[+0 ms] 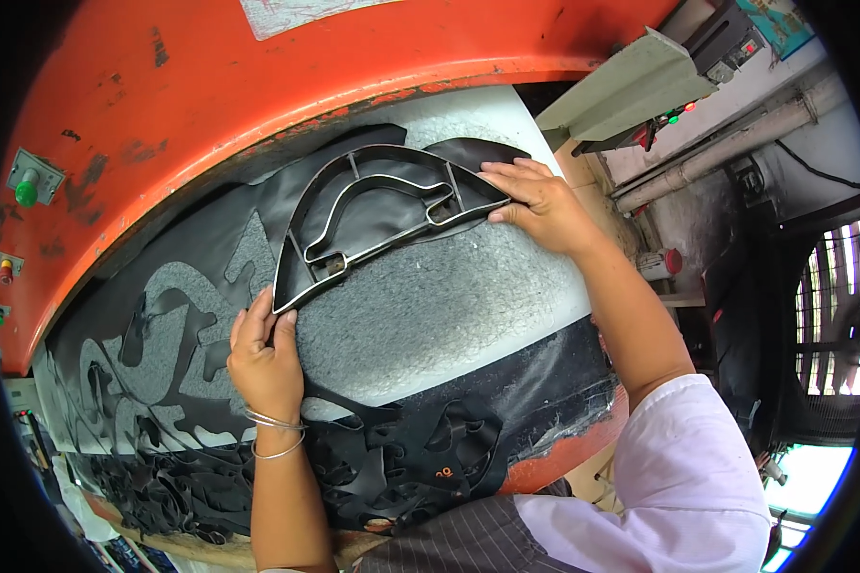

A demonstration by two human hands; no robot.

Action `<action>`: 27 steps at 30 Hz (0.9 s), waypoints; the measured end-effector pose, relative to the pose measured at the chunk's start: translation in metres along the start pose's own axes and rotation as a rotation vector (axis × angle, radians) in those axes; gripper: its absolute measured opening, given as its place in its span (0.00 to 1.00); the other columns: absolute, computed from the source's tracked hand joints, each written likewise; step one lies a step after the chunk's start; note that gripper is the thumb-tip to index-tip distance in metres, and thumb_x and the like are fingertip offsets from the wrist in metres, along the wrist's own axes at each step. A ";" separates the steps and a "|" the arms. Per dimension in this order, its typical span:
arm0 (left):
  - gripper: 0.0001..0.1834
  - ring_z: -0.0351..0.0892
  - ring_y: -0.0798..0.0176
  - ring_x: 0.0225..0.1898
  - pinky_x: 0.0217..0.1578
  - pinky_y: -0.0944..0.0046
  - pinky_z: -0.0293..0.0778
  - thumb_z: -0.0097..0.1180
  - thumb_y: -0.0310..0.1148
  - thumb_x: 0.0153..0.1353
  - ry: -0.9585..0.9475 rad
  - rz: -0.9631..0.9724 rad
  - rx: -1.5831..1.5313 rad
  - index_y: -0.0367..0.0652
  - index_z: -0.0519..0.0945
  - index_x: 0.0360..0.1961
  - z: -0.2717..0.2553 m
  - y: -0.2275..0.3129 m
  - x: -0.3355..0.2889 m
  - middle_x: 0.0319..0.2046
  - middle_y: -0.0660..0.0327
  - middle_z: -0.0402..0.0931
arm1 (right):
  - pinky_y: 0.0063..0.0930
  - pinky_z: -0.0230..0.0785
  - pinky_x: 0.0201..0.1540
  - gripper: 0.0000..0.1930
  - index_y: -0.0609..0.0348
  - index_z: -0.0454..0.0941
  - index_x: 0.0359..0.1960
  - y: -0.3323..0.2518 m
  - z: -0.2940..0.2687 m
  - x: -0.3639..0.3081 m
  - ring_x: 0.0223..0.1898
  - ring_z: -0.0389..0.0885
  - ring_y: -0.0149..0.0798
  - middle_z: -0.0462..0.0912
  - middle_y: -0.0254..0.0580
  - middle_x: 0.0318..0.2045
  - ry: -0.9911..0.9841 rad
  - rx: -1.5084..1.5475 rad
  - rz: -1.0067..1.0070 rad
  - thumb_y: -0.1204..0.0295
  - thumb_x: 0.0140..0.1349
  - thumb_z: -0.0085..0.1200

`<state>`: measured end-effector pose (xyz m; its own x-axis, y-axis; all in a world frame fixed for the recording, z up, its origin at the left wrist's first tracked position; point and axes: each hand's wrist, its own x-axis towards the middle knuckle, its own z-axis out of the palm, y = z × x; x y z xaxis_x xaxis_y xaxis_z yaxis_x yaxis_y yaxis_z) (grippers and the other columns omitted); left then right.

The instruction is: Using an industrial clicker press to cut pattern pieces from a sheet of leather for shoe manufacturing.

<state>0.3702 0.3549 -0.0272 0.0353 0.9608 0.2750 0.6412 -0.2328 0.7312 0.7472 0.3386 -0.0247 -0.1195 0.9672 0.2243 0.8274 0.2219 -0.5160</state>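
A curved metal cutting die [380,248] lies over a black leather-like sheet [196,224] on a worn white and grey cutting board [420,315]. My left hand [266,368] grips the die's near left tip, fingers outside and thumb against the edge. At the far right tip, my right hand [543,208] pinches the die between thumb and fingers. Curved cross-pieces and an inner loop show inside its frame. Left of the die, the sheet has several cut-out shapes through which the grey board shows.
An orange machine body [287,72] arches over the far side, with a green button [27,188] at left. Black scraps [401,454] pile along the near edge, close to my apron. A grey metal plate [631,86] juts in at the upper right.
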 end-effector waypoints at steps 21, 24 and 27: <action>0.33 0.77 0.51 0.53 0.66 0.50 0.55 0.59 0.30 0.58 -0.121 0.104 0.183 0.34 0.65 0.64 -0.015 0.013 -0.025 0.46 0.51 0.82 | 0.43 0.54 0.68 0.25 0.50 0.77 0.55 -0.014 -0.005 -0.004 0.63 0.67 0.53 0.77 0.41 0.58 0.026 0.039 0.095 0.64 0.53 0.65; 0.34 0.74 0.49 0.57 0.67 0.48 0.51 0.57 0.31 0.59 -0.177 0.123 0.230 0.32 0.62 0.65 -0.019 0.013 -0.026 0.50 0.49 0.80 | 0.42 0.54 0.68 0.25 0.52 0.77 0.55 -0.012 -0.005 0.000 0.62 0.69 0.50 0.77 0.42 0.57 0.037 0.043 0.040 0.65 0.54 0.64; 0.35 0.71 0.48 0.60 0.67 0.46 0.48 0.56 0.32 0.60 -0.236 0.142 0.247 0.31 0.59 0.67 -0.021 0.010 -0.027 0.53 0.47 0.77 | 0.42 0.54 0.68 0.24 0.54 0.78 0.54 -0.013 -0.004 0.002 0.61 0.71 0.47 0.78 0.44 0.56 0.038 0.026 0.038 0.65 0.54 0.64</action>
<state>0.3598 0.3239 -0.0145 0.2948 0.9364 0.1904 0.7818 -0.3509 0.5154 0.7385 0.3370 -0.0144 -0.0667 0.9698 0.2347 0.8163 0.1883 -0.5461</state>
